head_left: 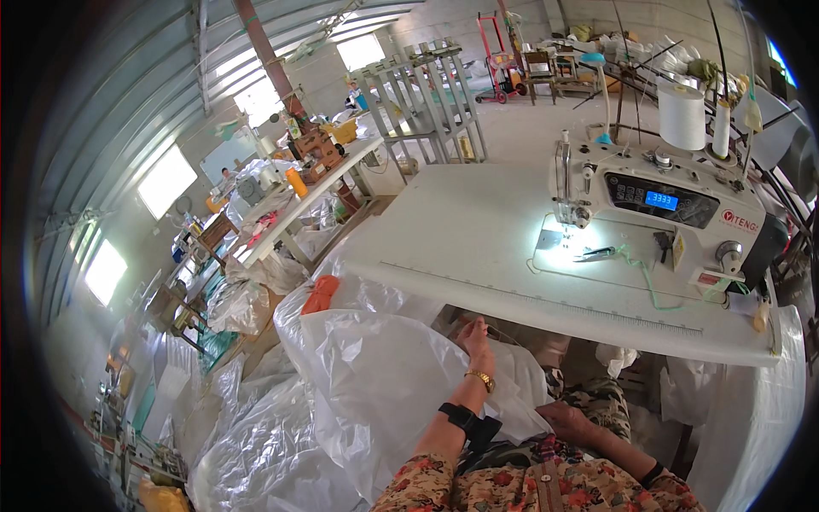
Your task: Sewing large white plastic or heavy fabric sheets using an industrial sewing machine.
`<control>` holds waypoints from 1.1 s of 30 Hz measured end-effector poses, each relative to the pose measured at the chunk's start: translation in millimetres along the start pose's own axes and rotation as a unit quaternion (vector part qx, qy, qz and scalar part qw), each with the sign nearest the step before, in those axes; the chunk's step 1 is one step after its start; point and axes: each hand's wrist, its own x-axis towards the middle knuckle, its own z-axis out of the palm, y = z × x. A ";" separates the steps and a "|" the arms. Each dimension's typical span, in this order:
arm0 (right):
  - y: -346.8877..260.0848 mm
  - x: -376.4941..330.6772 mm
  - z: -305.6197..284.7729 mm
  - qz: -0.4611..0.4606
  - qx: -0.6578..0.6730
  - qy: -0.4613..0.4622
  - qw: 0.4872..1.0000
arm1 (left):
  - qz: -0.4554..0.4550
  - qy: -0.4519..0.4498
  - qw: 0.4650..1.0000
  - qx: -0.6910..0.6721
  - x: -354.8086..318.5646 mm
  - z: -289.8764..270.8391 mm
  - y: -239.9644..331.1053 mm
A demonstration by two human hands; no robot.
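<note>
While right hand pinches plastic sheet | left hand curled, grip unclear | held corner points right, long axis unclear

- This is a large, shed-like sewing workshop.
- An industrial sewing machine, its display lit, stands on a white surface.
- A large white thread cone.
- Heaps of white plastic sheeting.
- A ribbed metal roof overhead.
</note>
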 end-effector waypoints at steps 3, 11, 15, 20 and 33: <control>4.3 -1.0 4.5 -0.006 -0.001 0.008 1.000 | 0.008 0.000 1.000 -0.018 4.8 -3.5 -1.7; 2.7 -2.2 2.6 0.003 -0.005 0.018 1.000 | 0.022 0.006 1.000 -0.014 -4.7 3.0 5.3; -3.7 0.2 0.4 -0.016 -0.009 0.013 1.000 | 0.028 0.021 0.999 -0.021 -1.7 3.0 5.6; -1.4 -0.1 1.0 -0.020 0.004 0.005 1.000 | 0.001 0.022 1.000 0.005 -2.7 1.3 9.2; 8.2 -1.9 5.7 0.003 0.012 0.004 1.000 | 0.005 -0.054 0.997 -0.055 11.7 -5.0 -15.0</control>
